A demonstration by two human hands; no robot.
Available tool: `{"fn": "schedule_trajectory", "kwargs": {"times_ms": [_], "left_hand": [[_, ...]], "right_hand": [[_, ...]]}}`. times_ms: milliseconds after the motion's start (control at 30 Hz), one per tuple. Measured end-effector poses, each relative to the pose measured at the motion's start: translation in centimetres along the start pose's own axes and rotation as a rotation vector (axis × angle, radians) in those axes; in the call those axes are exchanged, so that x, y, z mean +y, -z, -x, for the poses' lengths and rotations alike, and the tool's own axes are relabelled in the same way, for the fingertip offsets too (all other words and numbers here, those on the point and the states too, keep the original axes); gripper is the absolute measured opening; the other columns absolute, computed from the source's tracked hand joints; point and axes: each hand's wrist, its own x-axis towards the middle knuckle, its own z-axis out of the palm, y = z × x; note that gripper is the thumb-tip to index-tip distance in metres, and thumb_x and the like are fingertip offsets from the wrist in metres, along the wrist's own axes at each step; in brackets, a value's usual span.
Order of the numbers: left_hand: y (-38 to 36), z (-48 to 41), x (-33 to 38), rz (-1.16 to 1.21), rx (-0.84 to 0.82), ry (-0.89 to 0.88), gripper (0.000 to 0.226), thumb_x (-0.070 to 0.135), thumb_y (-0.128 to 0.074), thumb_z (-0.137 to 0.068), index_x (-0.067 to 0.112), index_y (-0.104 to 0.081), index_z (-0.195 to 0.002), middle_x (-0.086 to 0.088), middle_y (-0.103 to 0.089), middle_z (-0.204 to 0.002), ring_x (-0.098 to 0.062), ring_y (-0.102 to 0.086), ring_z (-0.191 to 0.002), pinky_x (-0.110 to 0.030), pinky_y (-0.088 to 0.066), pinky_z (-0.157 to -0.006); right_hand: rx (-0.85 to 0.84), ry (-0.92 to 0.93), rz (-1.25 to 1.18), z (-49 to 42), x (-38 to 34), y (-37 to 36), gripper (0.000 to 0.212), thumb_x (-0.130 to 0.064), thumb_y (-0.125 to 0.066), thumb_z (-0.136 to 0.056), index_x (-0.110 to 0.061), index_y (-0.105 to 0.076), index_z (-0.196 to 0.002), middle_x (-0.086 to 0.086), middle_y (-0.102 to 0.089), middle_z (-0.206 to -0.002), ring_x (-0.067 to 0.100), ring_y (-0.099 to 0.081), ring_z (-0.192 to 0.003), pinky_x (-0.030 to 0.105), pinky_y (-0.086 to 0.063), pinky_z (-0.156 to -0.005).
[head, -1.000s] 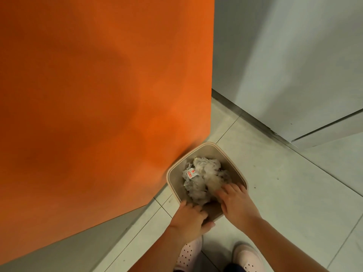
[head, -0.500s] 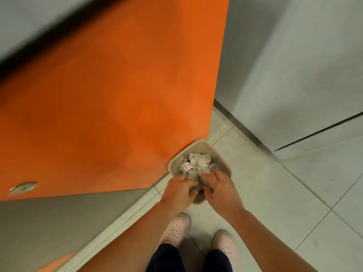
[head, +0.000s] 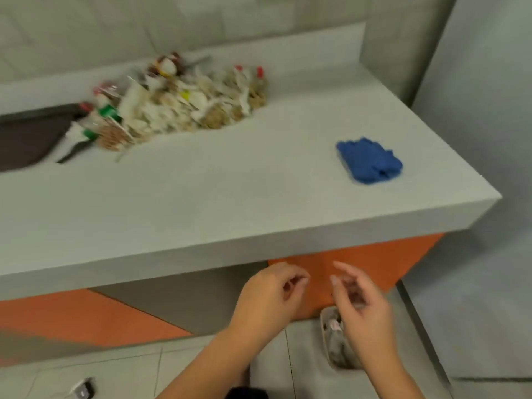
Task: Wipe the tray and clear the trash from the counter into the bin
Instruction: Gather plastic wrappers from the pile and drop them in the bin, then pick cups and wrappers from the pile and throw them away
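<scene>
hovering side by side below the counter's front edge, both hands are holding nothing that i can see. the left hand (head: pixel 267 298) is hanging with its fingers loosely curled toward the palm. the right hand (head: pixel 362 306) is showing relaxed, partly spread fingers, blurred, just above the bin (head: pixel 324 335) on the floor. the bin is sitting against the orange panel (head: pixel 359 263), with crumpled paper showing inside.

the trash (head: pixel 184 102) is lying in a loose heap at the back of the counter (head: pixel 230 197), near the wall and well apart from both hands. its left end is touching or overlapping the dark tray (head: pixel 28 136), which is running off the left of the view. a blue cloth (head: pixel 370 159) is lying bunched near the counter's right corner, apart from the heap.

by its looks, the heap is going to be light and loose: wrappers, paper scraps, thin sticks, crumbly brown bits. nothing is binding it, so a pinch is likely taking only a few pieces and dropping the small ones. cupping both hands round its sides and scooping from underneath is looking like the better hold, in several loads. the cloth is looking soft and limp, easy to bunch anywhere. the tray is looking flat and stiff, and its near edge is seeming the place to take it, though most of it is out of view.
</scene>
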Motion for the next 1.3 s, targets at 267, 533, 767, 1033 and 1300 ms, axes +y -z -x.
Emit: {"fn": "schedule_trajectory", "kwargs": {"times_ms": [267,533,767,1033,1300], "left_hand": [[16.3,-1.2,-3.4,0.074,0.343,0.145,0.011,0.028,-0.060,-0.088,0.032,-0.070,-0.091,0.020,-0.068,-0.083,-0.005,-0.059,-0.069,-0.021,-0.049,-0.066],[29.4,-4.4,-13.9,0.109,0.442,0.202,0.016,0.025,-0.063,-0.087,0.040,-0.065,-0.082,0.017,-0.068,-0.074,-0.006,-0.059,-0.069,-0.016,-0.047,-0.061],[36.5,-9.2,-22.1,0.274,0.481,0.316,0.015,0.022,-0.063,-0.087,0.037,-0.062,-0.084,0.005,-0.064,-0.077,-0.012,-0.058,-0.059,-0.027,-0.048,-0.059],[35.1,-18.3,-27.6,0.173,0.544,0.400,0.062,0.023,-0.071,-0.081,0.013,-0.041,-0.134,-0.008,-0.047,-0.127,-0.025,-0.047,-0.117,-0.033,-0.042,-0.091],[34.2,-22.7,-29.8,-0.032,0.463,0.378,0.072,0.024,-0.072,-0.078,0.015,-0.034,-0.139,-0.002,-0.044,-0.137,-0.021,-0.037,-0.126,-0.029,-0.032,-0.105]], "right_hand": [[-0.188,0.161,-0.023,-6.5,-12.7,-10.1,0.028,-0.013,-0.061,-0.089,-0.040,-0.063,-0.100,-0.007,-0.063,-0.079,0.018,-0.062,-0.068,0.019,-0.049,-0.062],[-0.245,0.133,-0.022,-12.2,-18.5,-24.5,0.028,-0.012,-0.061,-0.089,-0.038,-0.063,-0.099,-0.006,-0.065,-0.077,0.014,-0.064,-0.062,0.028,-0.053,-0.064],[-0.238,0.077,-0.029,-15.7,-20.5,-34.7,0.033,-0.005,-0.058,-0.089,-0.036,-0.062,-0.100,0.000,-0.064,-0.078,0.023,-0.063,-0.064,0.022,-0.052,-0.060],[-0.287,0.318,0.337,-21.4,-22.9,-42.5,0.012,-0.031,-0.064,-0.087,-0.032,-0.067,-0.099,-0.014,-0.062,-0.086,0.003,-0.057,-0.075,0.020,-0.048,-0.066],[-0.313,0.766,1.120,-31.5,-23.8,-48.3,0.037,-0.003,-0.060,-0.080,-0.016,-0.064,-0.115,0.009,-0.062,-0.117,0.030,-0.053,-0.112,0.043,-0.042,-0.094]]}}
